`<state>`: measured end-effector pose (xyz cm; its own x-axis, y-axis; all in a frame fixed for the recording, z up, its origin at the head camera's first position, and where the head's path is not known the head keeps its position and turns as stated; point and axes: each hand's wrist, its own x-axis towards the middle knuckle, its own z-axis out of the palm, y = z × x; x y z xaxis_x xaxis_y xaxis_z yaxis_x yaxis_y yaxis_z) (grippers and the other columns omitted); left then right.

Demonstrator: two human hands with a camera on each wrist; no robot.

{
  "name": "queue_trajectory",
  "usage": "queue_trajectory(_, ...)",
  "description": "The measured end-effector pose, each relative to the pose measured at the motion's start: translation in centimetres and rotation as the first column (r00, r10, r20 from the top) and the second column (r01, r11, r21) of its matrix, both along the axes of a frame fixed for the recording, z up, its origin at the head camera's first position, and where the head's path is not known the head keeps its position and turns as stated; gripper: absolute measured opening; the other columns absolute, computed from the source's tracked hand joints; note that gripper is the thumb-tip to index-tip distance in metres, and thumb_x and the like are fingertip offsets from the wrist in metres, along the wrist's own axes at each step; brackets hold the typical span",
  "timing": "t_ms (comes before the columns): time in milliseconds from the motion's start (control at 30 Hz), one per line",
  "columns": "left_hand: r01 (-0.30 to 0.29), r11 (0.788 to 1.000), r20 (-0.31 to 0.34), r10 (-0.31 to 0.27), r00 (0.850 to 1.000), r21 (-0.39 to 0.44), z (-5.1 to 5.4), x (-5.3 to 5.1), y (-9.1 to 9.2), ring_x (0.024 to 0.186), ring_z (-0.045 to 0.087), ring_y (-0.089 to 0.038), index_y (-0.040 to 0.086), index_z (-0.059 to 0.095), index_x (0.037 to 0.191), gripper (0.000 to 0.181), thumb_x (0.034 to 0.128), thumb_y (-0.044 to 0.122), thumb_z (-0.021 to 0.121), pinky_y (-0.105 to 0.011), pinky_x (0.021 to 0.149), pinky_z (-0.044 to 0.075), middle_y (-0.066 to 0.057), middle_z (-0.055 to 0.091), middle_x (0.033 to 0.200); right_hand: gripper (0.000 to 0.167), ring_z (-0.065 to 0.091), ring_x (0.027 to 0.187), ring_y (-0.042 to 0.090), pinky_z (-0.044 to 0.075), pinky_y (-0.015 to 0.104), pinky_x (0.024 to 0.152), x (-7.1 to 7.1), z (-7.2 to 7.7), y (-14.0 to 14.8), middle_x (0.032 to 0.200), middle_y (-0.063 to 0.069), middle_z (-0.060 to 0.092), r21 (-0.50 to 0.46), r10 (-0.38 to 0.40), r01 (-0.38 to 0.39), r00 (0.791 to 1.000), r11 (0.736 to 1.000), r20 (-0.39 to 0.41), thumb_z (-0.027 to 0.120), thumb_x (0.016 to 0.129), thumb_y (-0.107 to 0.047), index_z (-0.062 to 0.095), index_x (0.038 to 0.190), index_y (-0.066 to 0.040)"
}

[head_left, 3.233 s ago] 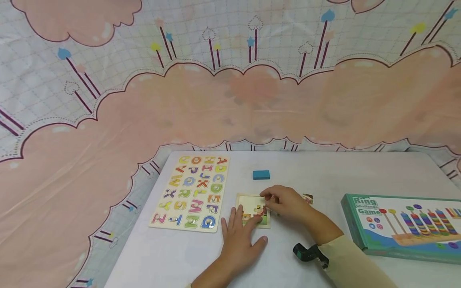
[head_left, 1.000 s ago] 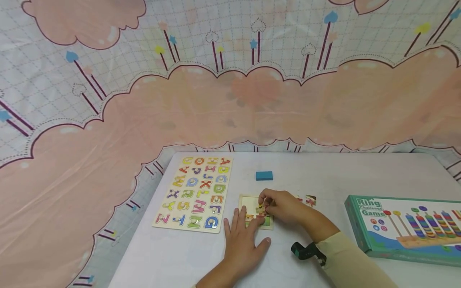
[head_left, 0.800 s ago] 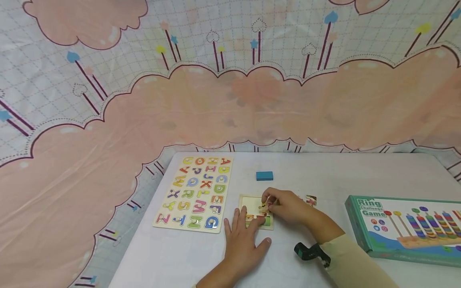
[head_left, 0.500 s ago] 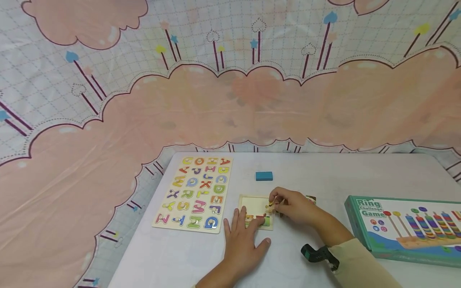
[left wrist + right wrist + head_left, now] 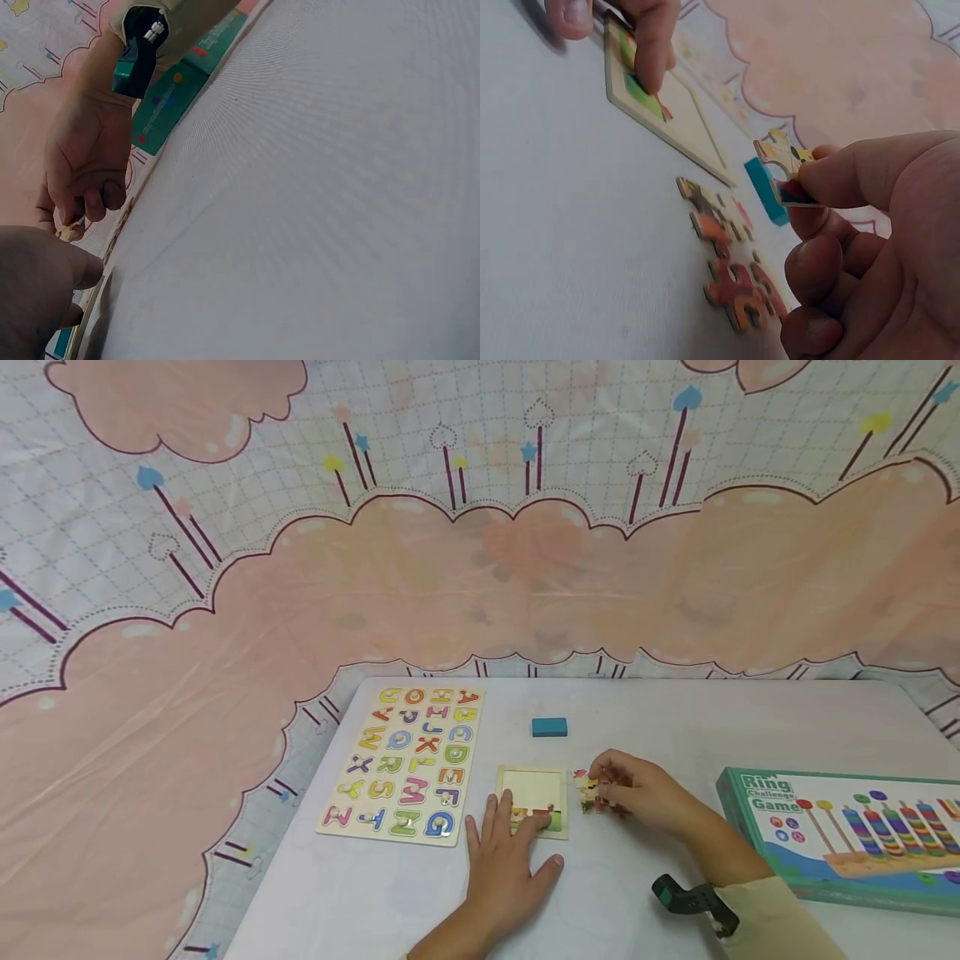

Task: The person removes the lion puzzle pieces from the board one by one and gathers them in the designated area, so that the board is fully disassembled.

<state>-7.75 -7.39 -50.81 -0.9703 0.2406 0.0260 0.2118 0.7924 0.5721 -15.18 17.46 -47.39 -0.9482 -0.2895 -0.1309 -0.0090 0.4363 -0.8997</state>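
head cam says your right hand (image 5: pixel 641 789) just came back off the tray (image 5: pixel 532 783) and is now out past its right edge, while your left hand (image 5: pixel 506 860) hasn't budged. the piece (image 5: pixel 786 155) came along with it: right wrist cam has it pinched between thumb and forefinger, other fingers curled in under. so i'd call that one unplaced for now, the tray beyond your left fingertips is mostly bare, with only the strip nearest you filled.

your left fingers are spread out and not gripping anything, the index tip rests on the greenish end of that strip. loose pieces (image 5: pixel 731 281) lie on the cloth below your right fingers, some touching or close to it, hard to count from here.

as for the surface, it's a table under a white cloth (image 5: pixel 622 710). blue block (image 5: pixel 550 727) sits farther out than both sets of fingertips, the letter board (image 5: pixel 406 768) is off to the left of your left fingers, and the ring game box (image 5: pixel 862 852) is well right of your right fingers. behind it all hangs a pinkish cloud-print backdrop (image 5: pixel 420 577).
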Motion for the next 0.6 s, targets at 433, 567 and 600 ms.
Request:
queue_trajectory(433,-0.004,1.0,-0.006,0.004,1.0,-0.007,0.3,0.0,0.0,0.163,0.01,-0.045,0.028,0.063,0.143,0.05,0.0964,0.044,0.07,-0.077,0.121,0.0,-0.022,0.024,0.173,0.017,0.055,0.094,0.023,0.049,0.032,0.075,1.7,0.0,2.7,0.101,0.004,0.062,0.167,-0.083,0.092,0.995,0.982,-0.06,0.064,0.103,-0.005,0.067,0.12,-0.009)
queue_trajectory(567,-0.001,1.0,-0.005,0.001,1.0,-0.008,0.4,0.1,0.0,0.162,0.01,-0.045,0.027,0.063,0.143,0.05,0.0965,0.044,0.071,-0.078,0.121,0.0,-0.023,0.024,0.173,0.016,0.057,0.093,0.023,0.051,0.034,0.076,2.1,0.2,3.3,0.102,0.004,0.065,0.211,-0.102,0.115,0.992,0.971,-0.07,0.064,0.104,-0.006,0.067,0.12,-0.01)
queue_trajectory(600,0.0,1.0,-0.004,0.0,1.0,-0.008,0.4,0.1,0.0,0.162,0.009,-0.045,0.027,0.063,0.143,0.05,0.0965,0.044,0.071,-0.078,0.121,0.0,-0.023,0.024,0.173,0.016,0.058,0.093,0.023,0.051,0.034,0.076,2.2,0.3,3.5,0.103,0.005,0.065,0.219,-0.105,0.118,0.992,0.969,-0.072,0.064,0.104,-0.007,0.066,0.119,-0.01)
